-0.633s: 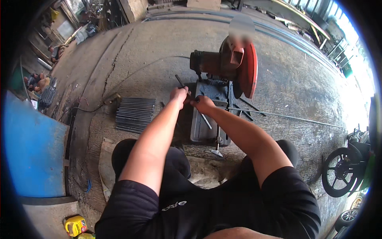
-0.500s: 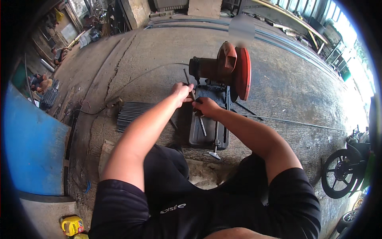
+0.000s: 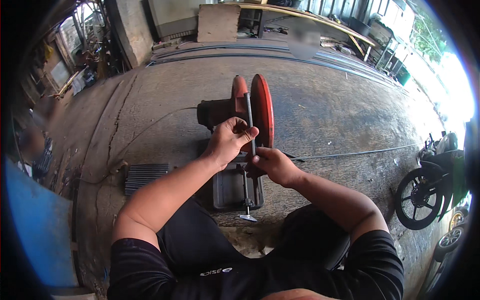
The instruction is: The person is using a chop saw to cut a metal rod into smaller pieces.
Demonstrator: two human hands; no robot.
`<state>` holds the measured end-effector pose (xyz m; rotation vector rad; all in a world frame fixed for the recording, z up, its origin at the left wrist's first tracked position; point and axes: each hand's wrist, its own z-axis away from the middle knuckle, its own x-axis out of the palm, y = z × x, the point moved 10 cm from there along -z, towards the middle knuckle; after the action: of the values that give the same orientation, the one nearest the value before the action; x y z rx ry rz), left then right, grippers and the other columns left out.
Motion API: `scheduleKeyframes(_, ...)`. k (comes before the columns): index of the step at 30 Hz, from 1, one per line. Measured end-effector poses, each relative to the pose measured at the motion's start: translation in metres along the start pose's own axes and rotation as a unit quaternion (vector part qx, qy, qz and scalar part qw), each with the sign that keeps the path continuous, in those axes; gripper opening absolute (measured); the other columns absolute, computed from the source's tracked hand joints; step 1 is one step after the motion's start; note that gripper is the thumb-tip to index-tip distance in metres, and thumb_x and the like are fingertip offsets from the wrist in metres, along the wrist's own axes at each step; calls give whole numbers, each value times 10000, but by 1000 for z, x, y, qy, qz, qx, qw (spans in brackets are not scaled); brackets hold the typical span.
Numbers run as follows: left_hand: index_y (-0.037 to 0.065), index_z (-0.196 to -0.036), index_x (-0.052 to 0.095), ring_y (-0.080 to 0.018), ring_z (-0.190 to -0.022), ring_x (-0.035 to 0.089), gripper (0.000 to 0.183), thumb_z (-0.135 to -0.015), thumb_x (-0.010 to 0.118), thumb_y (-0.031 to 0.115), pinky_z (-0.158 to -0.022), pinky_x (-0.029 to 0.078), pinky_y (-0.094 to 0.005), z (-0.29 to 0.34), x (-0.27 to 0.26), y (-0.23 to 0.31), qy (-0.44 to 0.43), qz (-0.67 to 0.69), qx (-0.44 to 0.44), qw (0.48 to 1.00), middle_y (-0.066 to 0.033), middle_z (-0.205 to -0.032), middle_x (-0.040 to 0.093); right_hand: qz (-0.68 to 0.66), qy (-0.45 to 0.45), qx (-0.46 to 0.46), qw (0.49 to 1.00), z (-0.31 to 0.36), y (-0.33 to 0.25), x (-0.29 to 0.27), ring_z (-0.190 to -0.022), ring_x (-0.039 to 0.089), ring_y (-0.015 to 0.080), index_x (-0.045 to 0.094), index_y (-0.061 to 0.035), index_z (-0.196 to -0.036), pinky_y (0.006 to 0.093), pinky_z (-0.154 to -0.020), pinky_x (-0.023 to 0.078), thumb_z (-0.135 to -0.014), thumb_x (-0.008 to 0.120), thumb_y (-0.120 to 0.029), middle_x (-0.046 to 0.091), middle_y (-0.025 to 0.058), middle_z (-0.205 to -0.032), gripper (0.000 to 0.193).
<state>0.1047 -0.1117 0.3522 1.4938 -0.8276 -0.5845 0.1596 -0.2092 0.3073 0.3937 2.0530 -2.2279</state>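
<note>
- Step in hand: looks like handling one rod, raised in both hands at the near side of the saw; contact with saw: cannot tell.
- Left hand: grip pinching rod partway along, thumb against fingers.
- Right hand: grip closed around rod's near end.
- Pile of rods: floor, left of saw.
- Next move probably calls for a firm two-handed hold.

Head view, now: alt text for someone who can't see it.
A person's left hand and right hand hold a metal rod before a red chop saw, the right hand lower. A row of metal rods lies on the floor left of the saw; a motorcycle stands far right.
</note>
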Motion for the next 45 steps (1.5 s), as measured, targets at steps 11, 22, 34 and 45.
scheduleKeyframes(11,34,-1155,514,-201,-983,609,469,-955,451,454,-881,471,-359,-10,31,-6,-162,150,-46,974,-115,-1051,625,-119,37,5,992,-9,14,-7,-786,623,121,565,35,-1084,292,-730,512,-900,600,-121,635,73,-873,244)
scheduleKeyframes(22,-25,-1302,417,-352,-1237,464,1054,-777,94,829,-1046,347,-450,0,25,41,-195,356,-51,913,-260,-1278,506,-146,-79,24,986,-4,-14,48,-852,649,146,560,29,-1135,298,-794,522,-954,462,-65,645,74,-924,226)
scheduleKeyframes(34,-49,-1302,412,-357,-1244,466,1084,-762,112,841,-1046,357,-447,17,25,53,-215,367,-34,904,-283,-1288,490,-179,-160,25,970,-1,-24,71,-957,640,212,535,43,-1112,349,-883,503,-971,426,-71,646,124,-977,212)
scheduleKeyframes(45,-76,-1249,456,-349,-1195,513,1096,-760,110,842,-1017,398,-445,10,19,34,-201,362,-61,908,-275,-1236,534,-177,-114,61,976,-5,-11,62,-885,650,191,533,29,-1070,323,-800,537,-913,557,-62,619,89,-929,183)
